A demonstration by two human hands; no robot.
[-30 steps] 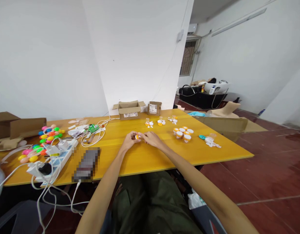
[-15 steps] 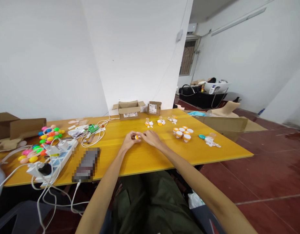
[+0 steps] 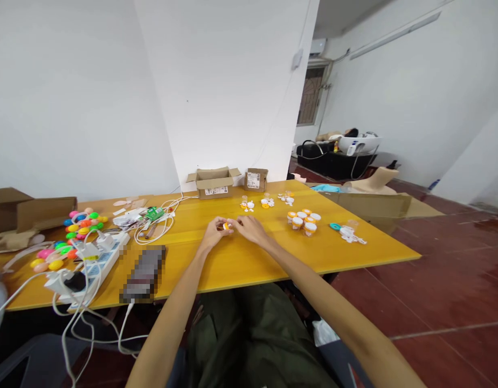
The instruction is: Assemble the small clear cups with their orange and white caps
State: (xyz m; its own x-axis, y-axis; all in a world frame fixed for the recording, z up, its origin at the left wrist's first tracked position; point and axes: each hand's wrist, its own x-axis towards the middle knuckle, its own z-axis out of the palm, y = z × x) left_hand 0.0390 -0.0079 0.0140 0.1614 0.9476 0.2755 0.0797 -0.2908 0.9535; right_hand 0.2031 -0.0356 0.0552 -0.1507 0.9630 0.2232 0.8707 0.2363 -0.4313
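Note:
Just over the middle of the yellow table, my left hand (image 3: 214, 234) is closed around a small jar with an orange band (image 3: 226, 226). My right hand (image 3: 251, 229) meets it from the other side, fingers curled and their tips on the jar; part of the jar is hidden by the fingers. To the right stands a cluster of several similar orange-and-white jars (image 3: 303, 220). Beyond my hands lie small groups of loose white and orange parts (image 3: 267, 202). Further right are a teal ring (image 3: 335, 227) and white plastic pieces (image 3: 349, 234) beside a clear cup.
An open cardboard box (image 3: 214, 184) and a smaller box (image 3: 256, 179) stand against the wall. On the left are a power strip (image 3: 96, 267) with tangled cables, a blurred-out phone (image 3: 144, 273), colourful balls (image 3: 84, 223) and a green circuit board (image 3: 154, 213).
Both hands stay almost in place around the jar, with only a slight shift of the fingers. Nothing else on the table has visibly moved.

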